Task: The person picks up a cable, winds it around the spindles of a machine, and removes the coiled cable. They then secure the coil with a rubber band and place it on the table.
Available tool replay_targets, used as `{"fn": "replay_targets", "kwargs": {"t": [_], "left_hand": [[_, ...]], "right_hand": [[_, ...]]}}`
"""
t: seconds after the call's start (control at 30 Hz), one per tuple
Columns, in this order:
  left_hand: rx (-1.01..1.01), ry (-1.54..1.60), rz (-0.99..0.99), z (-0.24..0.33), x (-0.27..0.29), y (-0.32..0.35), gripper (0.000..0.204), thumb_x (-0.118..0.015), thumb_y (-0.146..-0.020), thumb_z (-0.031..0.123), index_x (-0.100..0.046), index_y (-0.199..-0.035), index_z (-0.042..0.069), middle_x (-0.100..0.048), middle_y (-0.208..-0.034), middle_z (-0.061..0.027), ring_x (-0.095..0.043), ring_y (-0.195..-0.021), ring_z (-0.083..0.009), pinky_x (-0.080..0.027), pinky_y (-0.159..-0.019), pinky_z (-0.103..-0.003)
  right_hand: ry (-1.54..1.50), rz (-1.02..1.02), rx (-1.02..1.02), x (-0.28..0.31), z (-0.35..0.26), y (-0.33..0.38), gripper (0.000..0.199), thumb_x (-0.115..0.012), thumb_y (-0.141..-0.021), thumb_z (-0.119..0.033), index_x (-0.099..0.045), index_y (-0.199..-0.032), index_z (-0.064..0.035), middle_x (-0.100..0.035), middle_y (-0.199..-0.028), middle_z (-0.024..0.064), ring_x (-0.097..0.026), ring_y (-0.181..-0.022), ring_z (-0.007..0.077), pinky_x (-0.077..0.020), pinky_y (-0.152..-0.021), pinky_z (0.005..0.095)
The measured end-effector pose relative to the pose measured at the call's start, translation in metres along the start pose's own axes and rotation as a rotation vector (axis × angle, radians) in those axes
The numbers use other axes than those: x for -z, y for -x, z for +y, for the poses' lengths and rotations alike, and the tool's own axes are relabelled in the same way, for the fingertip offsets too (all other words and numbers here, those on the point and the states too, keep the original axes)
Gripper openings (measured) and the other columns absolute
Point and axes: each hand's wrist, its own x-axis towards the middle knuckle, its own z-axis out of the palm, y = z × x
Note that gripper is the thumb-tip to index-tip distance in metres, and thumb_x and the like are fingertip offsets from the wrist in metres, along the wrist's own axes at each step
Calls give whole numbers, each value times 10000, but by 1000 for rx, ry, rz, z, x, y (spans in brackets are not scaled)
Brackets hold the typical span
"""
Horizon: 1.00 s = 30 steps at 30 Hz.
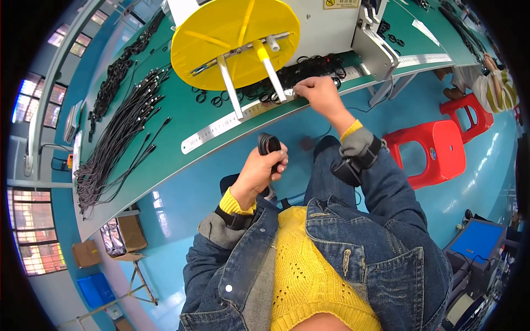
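Coil of dark cable (268,142), lower part hidden by left hand (258,169), whose fingers curl around it. Right hand (321,96), up and right of left: fingertips narrowed together; cannot tell whether they hold anything. Left of right hand: 2 long rods (229,88) on 1 yellow disc (226,44). Right of it: 2 red stools (445,148).

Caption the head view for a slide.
Left hand grips a looped black cable; right hand is by the white ruler, near the yellow disc.
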Motion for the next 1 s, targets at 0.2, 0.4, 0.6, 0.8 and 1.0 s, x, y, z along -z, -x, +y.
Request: {"fn": "replay_targets", "kwargs": {"t": [0.2, 0.4, 0.6, 0.8, 1.0], "left_hand": [[-97, 60, -51, 11, 4, -24, 56, -550, -817, 103, -516, -818, 59, -495, -699, -16, -454, -578, -78, -345, -431, -204], [-247, 213, 55, 24, -12, -61, 85, -566, -839, 130, -512, -858, 67, -515, -751, -36, -467, -616, -92, -367, -476, -210], [-364, 283, 131, 23, -23, -64, 95, -571, -855, 141, -514, -887, 71, -537, -783, -49, -484, -642, -106, -389, -507, -222], [-335, 166, -96, 4, -6, -40, 95, -573, -847, 101, -509, -896, 50, -548, -764, -44, -491, -613, -103, -417, -489, -236], [-357, 118, -117, 2, 5, -19, 92, -586, -833, 100, -519, -866, 47, -545, -744, -45, -498, -616, -99, -414, -476, -219]], "right_hand": [[-188, -61, -212, 12, -8, -8, 198, -668, -724, -174, -685, -800, 9, -628, -636, 70, -556, -576, 132, -445, -560, 267], [-196, -143, -243, 12, -16, -4, 210, -653, -786, -201, -672, -849, -1, -583, -646, 13, -411, -466, 41, -296, -397, 190], [-581, -285, -445, 22, -30, 14, 186, -653, -794, -182, -654, -858, -8, -563, -653, 5, -389, -465, 38, -287, -400, 181], [-569, -444, -418, 17, -35, 54, 155, -627, -815, -150, -641, -869, -6, -555, -654, 1, -402, -487, 40, -285, -405, 174], [-1001, -515, -299, 7, -42, 106, 155, -584, -835, -106, -622, -924, 15, -575, -678, 14, -472, -531, 51, -358, -427, 179]]}}
